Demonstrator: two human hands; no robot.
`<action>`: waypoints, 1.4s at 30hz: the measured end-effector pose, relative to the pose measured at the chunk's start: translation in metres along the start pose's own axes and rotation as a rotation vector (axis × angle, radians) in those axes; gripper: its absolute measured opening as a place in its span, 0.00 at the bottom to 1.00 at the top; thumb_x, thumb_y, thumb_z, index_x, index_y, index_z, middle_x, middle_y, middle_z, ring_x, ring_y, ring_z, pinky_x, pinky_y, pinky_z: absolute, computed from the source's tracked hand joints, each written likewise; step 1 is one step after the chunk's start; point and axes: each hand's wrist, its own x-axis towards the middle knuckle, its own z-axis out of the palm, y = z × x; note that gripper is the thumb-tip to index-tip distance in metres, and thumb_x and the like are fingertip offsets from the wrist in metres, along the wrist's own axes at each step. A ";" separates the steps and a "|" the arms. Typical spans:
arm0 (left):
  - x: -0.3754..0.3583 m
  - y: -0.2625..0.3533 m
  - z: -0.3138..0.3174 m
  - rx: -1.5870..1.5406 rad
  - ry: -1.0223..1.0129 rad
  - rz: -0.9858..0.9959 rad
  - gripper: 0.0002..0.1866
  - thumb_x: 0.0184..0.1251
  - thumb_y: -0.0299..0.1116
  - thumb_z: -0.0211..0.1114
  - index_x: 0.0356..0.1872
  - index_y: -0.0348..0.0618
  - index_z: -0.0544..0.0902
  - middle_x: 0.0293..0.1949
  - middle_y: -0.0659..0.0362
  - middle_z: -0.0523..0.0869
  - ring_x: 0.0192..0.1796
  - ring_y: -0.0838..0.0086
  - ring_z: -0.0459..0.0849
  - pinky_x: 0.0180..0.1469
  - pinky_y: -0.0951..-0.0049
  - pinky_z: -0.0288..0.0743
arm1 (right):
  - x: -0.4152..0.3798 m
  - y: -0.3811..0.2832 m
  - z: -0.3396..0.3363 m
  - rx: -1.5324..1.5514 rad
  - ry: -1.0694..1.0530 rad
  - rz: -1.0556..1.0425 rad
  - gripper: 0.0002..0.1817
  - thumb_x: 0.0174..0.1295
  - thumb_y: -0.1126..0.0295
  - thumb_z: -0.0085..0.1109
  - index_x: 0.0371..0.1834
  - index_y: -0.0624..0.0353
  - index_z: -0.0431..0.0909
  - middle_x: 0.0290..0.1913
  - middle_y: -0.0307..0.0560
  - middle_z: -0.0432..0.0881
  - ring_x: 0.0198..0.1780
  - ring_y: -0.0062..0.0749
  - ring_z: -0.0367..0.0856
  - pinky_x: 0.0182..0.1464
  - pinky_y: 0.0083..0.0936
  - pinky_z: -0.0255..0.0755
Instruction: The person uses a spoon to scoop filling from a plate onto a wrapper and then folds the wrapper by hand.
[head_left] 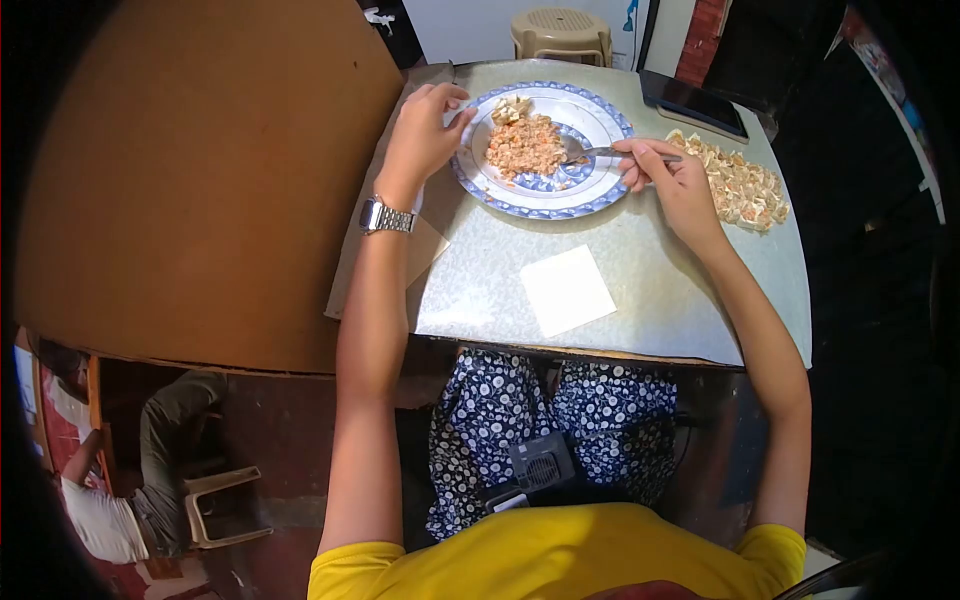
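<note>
A white plate with a blue patterned rim holds a mound of orange-flecked minced filling. Against the far side of the mound rests a small pale folded dumpling-like piece. My right hand grips a metal spoon, whose bowl dips into the filling's right edge. Beside the plate's left rim is my left hand, fingers curved and thumb apart, holding nothing. Nearer me, a square pale wrapper lies flat on the table.
Rows of folded dumplings lie at the table's right, with a dark phone behind them. A brown panel stands along the left. Beyond the table is a plastic stool. Another person shows at lower left.
</note>
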 end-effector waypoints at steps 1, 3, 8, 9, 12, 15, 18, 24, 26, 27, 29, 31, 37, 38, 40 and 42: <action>0.001 0.006 -0.002 -0.028 -0.007 0.013 0.12 0.62 0.33 0.71 0.42 0.37 0.85 0.35 0.50 0.86 0.41 0.60 0.85 0.45 0.62 0.78 | -0.001 -0.002 0.004 0.000 -0.018 0.015 0.17 0.77 0.65 0.51 0.52 0.68 0.83 0.35 0.43 0.83 0.35 0.17 0.77 0.40 0.14 0.73; 0.004 0.016 -0.006 -0.039 -0.077 0.025 0.12 0.63 0.33 0.71 0.44 0.38 0.85 0.34 0.53 0.86 0.39 0.65 0.84 0.44 0.66 0.78 | -0.003 -0.007 0.010 -0.001 -0.052 0.047 0.17 0.77 0.65 0.51 0.54 0.67 0.83 0.35 0.42 0.83 0.35 0.16 0.76 0.41 0.13 0.73; 0.003 0.026 0.001 -0.073 -0.089 0.145 0.11 0.64 0.31 0.70 0.45 0.39 0.85 0.34 0.55 0.86 0.38 0.68 0.84 0.43 0.68 0.78 | 0.002 -0.011 0.009 0.165 -0.001 0.182 0.19 0.77 0.67 0.47 0.57 0.74 0.78 0.37 0.42 0.83 0.36 0.17 0.78 0.42 0.14 0.73; 0.003 0.028 0.002 -0.087 -0.093 0.159 0.11 0.64 0.30 0.70 0.45 0.39 0.85 0.34 0.55 0.87 0.39 0.67 0.85 0.44 0.68 0.78 | 0.002 -0.011 0.007 0.243 0.037 0.243 0.19 0.77 0.68 0.47 0.58 0.75 0.77 0.37 0.43 0.83 0.36 0.17 0.78 0.43 0.14 0.74; 0.002 0.031 0.004 -0.119 -0.108 0.169 0.10 0.65 0.28 0.69 0.46 0.38 0.85 0.36 0.54 0.87 0.41 0.66 0.86 0.45 0.68 0.79 | 0.005 -0.007 -0.001 0.398 0.087 0.261 0.19 0.76 0.69 0.47 0.55 0.76 0.79 0.38 0.47 0.83 0.36 0.20 0.78 0.43 0.17 0.74; 0.002 0.027 0.000 -0.116 -0.118 0.127 0.10 0.66 0.27 0.68 0.46 0.38 0.85 0.39 0.52 0.87 0.42 0.66 0.87 0.45 0.67 0.79 | 0.005 -0.011 -0.004 0.261 0.090 0.173 0.18 0.76 0.69 0.47 0.56 0.74 0.79 0.38 0.47 0.83 0.37 0.20 0.78 0.45 0.18 0.74; 0.002 0.029 -0.002 -0.114 -0.149 0.096 0.10 0.66 0.26 0.67 0.47 0.37 0.84 0.40 0.52 0.87 0.41 0.67 0.87 0.45 0.68 0.80 | -0.001 -0.021 0.006 -0.054 0.066 0.095 0.19 0.76 0.65 0.48 0.58 0.68 0.80 0.41 0.48 0.84 0.40 0.24 0.80 0.46 0.20 0.75; 0.003 0.029 0.003 -0.143 -0.141 0.083 0.11 0.70 0.30 0.66 0.49 0.38 0.84 0.42 0.55 0.88 0.41 0.70 0.85 0.44 0.70 0.79 | -0.027 -0.035 0.027 -0.708 -0.226 -0.388 0.17 0.67 0.73 0.58 0.60 0.60 0.80 0.50 0.51 0.82 0.50 0.43 0.83 0.52 0.32 0.77; 0.003 0.029 0.003 -0.203 -0.114 0.010 0.11 0.71 0.33 0.66 0.49 0.39 0.85 0.43 0.56 0.88 0.41 0.71 0.85 0.43 0.70 0.79 | -0.029 -0.040 0.027 -0.737 -0.249 -0.452 0.19 0.64 0.77 0.59 0.59 0.60 0.79 0.50 0.51 0.81 0.50 0.45 0.82 0.52 0.34 0.78; 0.003 0.031 0.002 -0.223 -0.130 -0.012 0.12 0.71 0.34 0.66 0.49 0.39 0.85 0.43 0.56 0.88 0.41 0.72 0.85 0.43 0.71 0.79 | -0.030 -0.043 0.027 -0.751 -0.261 -0.484 0.20 0.62 0.79 0.60 0.59 0.60 0.79 0.50 0.51 0.81 0.50 0.46 0.82 0.52 0.35 0.78; 0.004 0.037 -0.002 -0.261 -0.164 -0.053 0.13 0.71 0.36 0.66 0.48 0.40 0.85 0.44 0.57 0.88 0.42 0.73 0.85 0.44 0.72 0.78 | -0.035 -0.050 0.029 -0.826 -0.286 -0.531 0.21 0.62 0.80 0.59 0.60 0.60 0.79 0.50 0.51 0.81 0.50 0.44 0.82 0.51 0.34 0.78; 0.002 0.035 0.000 -0.218 -0.206 0.000 0.13 0.71 0.37 0.67 0.48 0.40 0.85 0.44 0.57 0.88 0.42 0.72 0.85 0.45 0.72 0.78 | -0.036 -0.055 0.028 -0.805 -0.283 -0.504 0.20 0.64 0.78 0.58 0.60 0.60 0.79 0.50 0.51 0.81 0.49 0.43 0.82 0.51 0.33 0.78; 0.002 0.023 -0.004 -0.140 -0.249 -0.024 0.13 0.69 0.36 0.68 0.49 0.40 0.85 0.42 0.56 0.88 0.44 0.70 0.85 0.47 0.70 0.77 | -0.017 -0.049 0.008 -0.619 0.064 -0.288 0.16 0.75 0.65 0.50 0.58 0.59 0.81 0.47 0.51 0.82 0.47 0.39 0.82 0.51 0.29 0.76; 0.002 0.022 -0.006 -0.131 -0.251 -0.046 0.13 0.68 0.35 0.68 0.49 0.40 0.85 0.41 0.55 0.88 0.44 0.70 0.85 0.47 0.69 0.78 | -0.012 -0.041 0.003 -0.577 0.093 -0.262 0.17 0.75 0.64 0.50 0.58 0.59 0.82 0.46 0.50 0.83 0.47 0.39 0.82 0.50 0.29 0.76; 0.002 0.020 -0.011 -0.065 -0.229 -0.023 0.14 0.67 0.35 0.68 0.49 0.39 0.85 0.40 0.55 0.88 0.44 0.69 0.85 0.47 0.69 0.78 | -0.003 -0.028 -0.002 -0.554 0.121 -0.256 0.17 0.76 0.62 0.49 0.58 0.58 0.82 0.46 0.50 0.83 0.48 0.38 0.81 0.51 0.29 0.74; 0.002 0.015 -0.014 -0.034 -0.217 -0.015 0.15 0.66 0.36 0.69 0.49 0.39 0.85 0.40 0.54 0.88 0.44 0.69 0.85 0.48 0.69 0.78 | 0.002 -0.015 -0.002 -0.594 0.119 -0.291 0.17 0.75 0.64 0.49 0.58 0.57 0.82 0.46 0.49 0.84 0.50 0.38 0.80 0.54 0.31 0.71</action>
